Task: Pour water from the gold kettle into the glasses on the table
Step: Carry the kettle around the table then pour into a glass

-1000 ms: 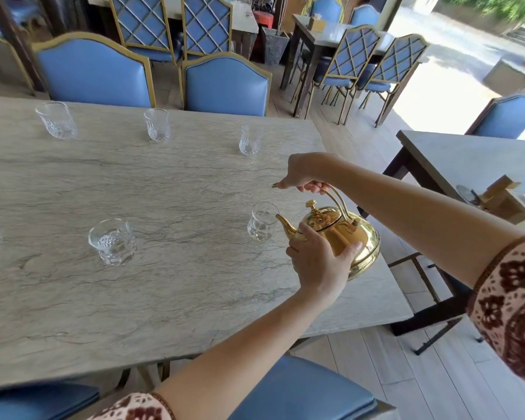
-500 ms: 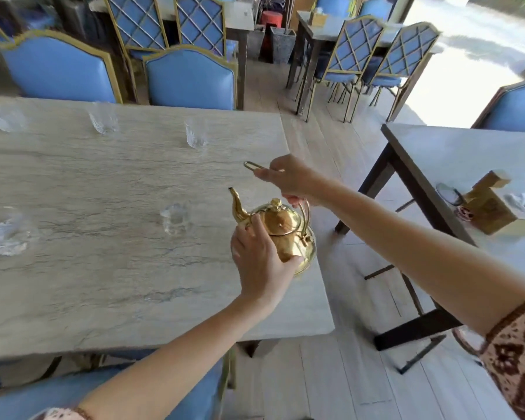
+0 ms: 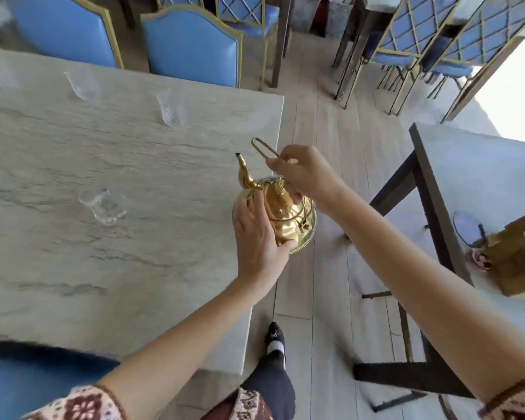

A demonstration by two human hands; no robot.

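The gold kettle [image 3: 281, 216] is held in the air over the right edge of the marble table [image 3: 73, 268], its spout pointing up and away from me. My right hand [image 3: 303, 174] grips its thin wire handle from above. My left hand [image 3: 256, 237] presses against the kettle's near side. A clear glass [image 3: 103, 206] stands on the table to the left of the kettle, apart from it. Two more glasses [image 3: 172, 109] [image 3: 82, 87] stand near the far edge, blurred.
Blue chairs with gold frames [image 3: 191, 47] line the far side of the table. A second table [image 3: 479, 177] stands to the right with a wooden box [image 3: 515, 256] on it. Wooden floor and my shoe [image 3: 275, 338] lie between the tables. A blue seat [image 3: 28, 374] is at the lower left.
The kettle has been lifted away from the near glass, righted with its spout up, and carried right towards the table's edge. The view has swung to the right and down.
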